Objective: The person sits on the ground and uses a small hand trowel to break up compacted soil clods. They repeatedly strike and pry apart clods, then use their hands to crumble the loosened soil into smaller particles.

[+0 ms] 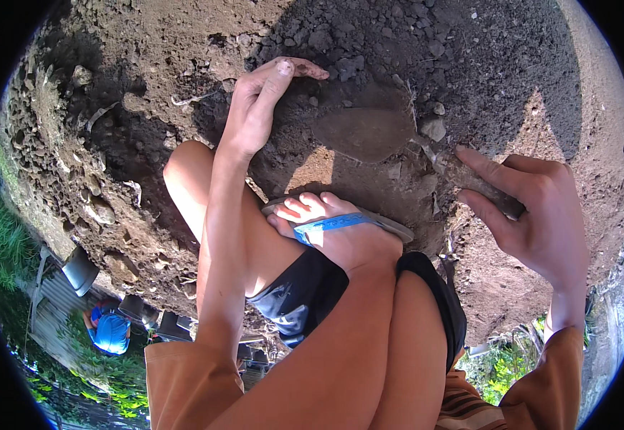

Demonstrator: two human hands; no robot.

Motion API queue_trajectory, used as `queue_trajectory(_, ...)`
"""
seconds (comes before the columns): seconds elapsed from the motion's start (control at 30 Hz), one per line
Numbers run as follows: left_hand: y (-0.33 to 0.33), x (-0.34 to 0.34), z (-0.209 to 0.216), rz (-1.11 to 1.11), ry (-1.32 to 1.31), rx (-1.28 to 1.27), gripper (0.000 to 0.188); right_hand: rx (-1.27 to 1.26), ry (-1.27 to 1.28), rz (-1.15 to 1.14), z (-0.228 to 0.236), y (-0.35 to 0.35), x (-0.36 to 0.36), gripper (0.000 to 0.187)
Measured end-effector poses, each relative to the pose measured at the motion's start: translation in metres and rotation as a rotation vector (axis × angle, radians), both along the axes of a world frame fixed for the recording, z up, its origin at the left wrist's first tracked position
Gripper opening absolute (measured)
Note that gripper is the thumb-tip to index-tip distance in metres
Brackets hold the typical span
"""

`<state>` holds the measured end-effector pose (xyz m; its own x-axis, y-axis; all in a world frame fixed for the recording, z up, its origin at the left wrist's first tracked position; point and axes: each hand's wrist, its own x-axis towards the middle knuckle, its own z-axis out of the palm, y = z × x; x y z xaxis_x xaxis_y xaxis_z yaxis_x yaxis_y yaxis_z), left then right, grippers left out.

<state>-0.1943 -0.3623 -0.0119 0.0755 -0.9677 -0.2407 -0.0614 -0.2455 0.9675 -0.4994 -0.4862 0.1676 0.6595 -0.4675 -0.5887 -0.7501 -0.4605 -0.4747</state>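
My right hand (541,204) is around the wooden handle of a garden trowel (369,134), thumb on one side and forefinger on the other. The trowel's broad, soil-covered blade points left and lies low over the dark soil (355,29) in front of my foot. Beyond the blade's left end, my left hand (262,100) is at the loose dirt, fingers reaching right and thumb apart. I see nothing in it; the undersides of the fingers are partly hidden. Dirt clings to its fingertips.
My foot, in a blue-strapped flip-flop (337,223), stands just behind the blade. Small stones (432,129) lie beside the trowel's neck, with rougher stony ground (100,208) at left. At lower left are dark pots (80,271) and another person in blue (110,331).
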Motion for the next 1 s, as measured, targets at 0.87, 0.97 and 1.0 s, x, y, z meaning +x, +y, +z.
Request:
queue_trajectory(0.87,-0.002,-0.002,-0.004,-0.094,-0.178,-0.020,0.039,0.350,-0.115,-0.416,-0.024,0.042,-0.003,0.045)
queue_trajectory(0.97,-0.002,-0.004,-0.002,-0.058,-0.105,0.084,0.038,0.606,-0.204,-0.681,-0.060,0.060,0.009,0.044)
queue_trajectory(1.0,-0.001,-0.002,0.000,-0.019,-0.055,0.139,0.040,0.687,-0.154,-0.686,-0.070,0.061,0.014,0.044)
